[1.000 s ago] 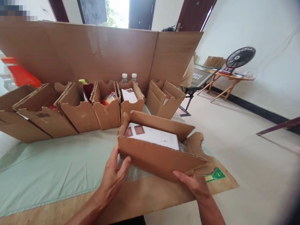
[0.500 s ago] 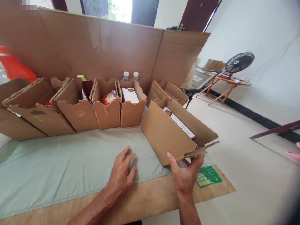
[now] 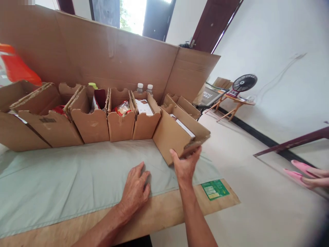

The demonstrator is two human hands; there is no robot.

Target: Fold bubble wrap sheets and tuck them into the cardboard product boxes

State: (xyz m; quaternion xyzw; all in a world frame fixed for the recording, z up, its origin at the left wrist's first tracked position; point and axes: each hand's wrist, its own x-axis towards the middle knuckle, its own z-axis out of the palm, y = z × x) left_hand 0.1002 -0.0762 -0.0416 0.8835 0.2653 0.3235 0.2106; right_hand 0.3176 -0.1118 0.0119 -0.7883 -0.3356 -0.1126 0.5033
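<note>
Fingers of the right hand grip the near corner of an open cardboard box, thumb on its front face. That box stands tilted on the bench, at the right end of a row of boxes, and holds a white carton. Left hand: palm down on the green cloth, fingers spread, holding nothing. Head view only.

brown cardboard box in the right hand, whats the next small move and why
Probably push the open brown cardboard box a little further left, flush against the row of cardboard boxes. The right hand grips its near corner, it sits angled at the row's end, and the left hand rests flat on the pale green cloth.
</note>
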